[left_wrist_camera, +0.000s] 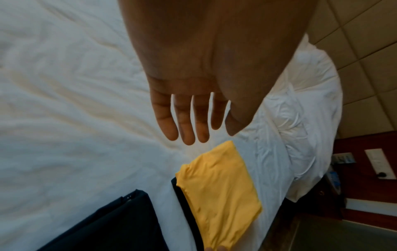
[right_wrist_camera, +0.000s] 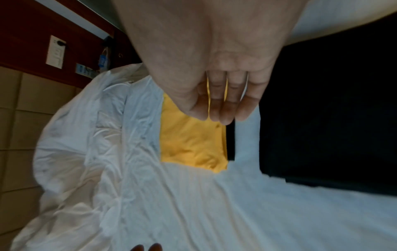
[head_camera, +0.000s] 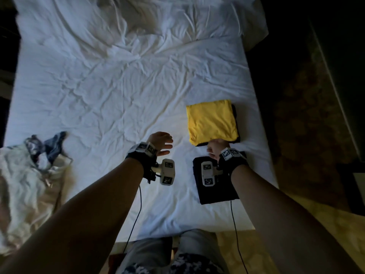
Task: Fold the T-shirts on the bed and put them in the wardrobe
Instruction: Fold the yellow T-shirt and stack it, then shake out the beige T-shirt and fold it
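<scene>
- Yellow cloth: a folded yellow T-shirt (head_camera: 212, 122) lies on a dark folded shirt (head_camera: 236, 115) near the right edge of the bed (head_camera: 110, 91).
- A second dark folded T-shirt (head_camera: 215, 186) lies just beside that stack, closer to the person.
- The shirts look soft, light and floppy. I think it is best to slide both hands under the stack's sides.
- The yellow shirt's long side points up the bed, toward the rumpled duvet (head_camera: 138, 22).
- The left hand (head_camera: 161, 143) hovers with fingers straight, holding nothing.
- The right hand (head_camera: 216, 148) is at the stack's near edge, fingers curled. I cannot tell if it grips.
</scene>
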### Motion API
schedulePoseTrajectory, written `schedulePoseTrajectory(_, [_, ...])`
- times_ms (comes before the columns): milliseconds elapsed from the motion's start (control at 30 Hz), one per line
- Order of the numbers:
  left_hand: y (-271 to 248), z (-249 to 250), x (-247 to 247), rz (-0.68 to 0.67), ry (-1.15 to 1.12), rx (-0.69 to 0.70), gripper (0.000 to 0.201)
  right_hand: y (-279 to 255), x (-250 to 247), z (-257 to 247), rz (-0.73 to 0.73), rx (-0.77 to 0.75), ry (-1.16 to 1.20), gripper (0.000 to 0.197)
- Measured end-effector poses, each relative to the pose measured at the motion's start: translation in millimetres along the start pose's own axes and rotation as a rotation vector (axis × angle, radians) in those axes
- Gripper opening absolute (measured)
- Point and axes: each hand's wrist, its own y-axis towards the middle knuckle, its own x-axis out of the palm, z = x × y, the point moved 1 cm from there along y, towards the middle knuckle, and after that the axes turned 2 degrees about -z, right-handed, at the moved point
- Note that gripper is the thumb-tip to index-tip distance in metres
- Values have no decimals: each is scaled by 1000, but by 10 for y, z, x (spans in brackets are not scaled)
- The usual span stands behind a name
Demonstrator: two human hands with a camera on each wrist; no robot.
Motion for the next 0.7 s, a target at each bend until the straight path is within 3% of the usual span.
schedulePoseTrajectory(100, [-325,-24,-373,63,-28,43,9,-264,409,-144,-48,-44,5,24])
schedulePoseTrajectory(400, [-1163,-353,-1735,225,-74,161,22,-1035,1724,-488,-111,-180,-1,17])
schedulePoseTrajectory(700, [-1409,-1087,-3419,252,-169,212,11,-1518,3556,-551,-118,-283,-145,11])
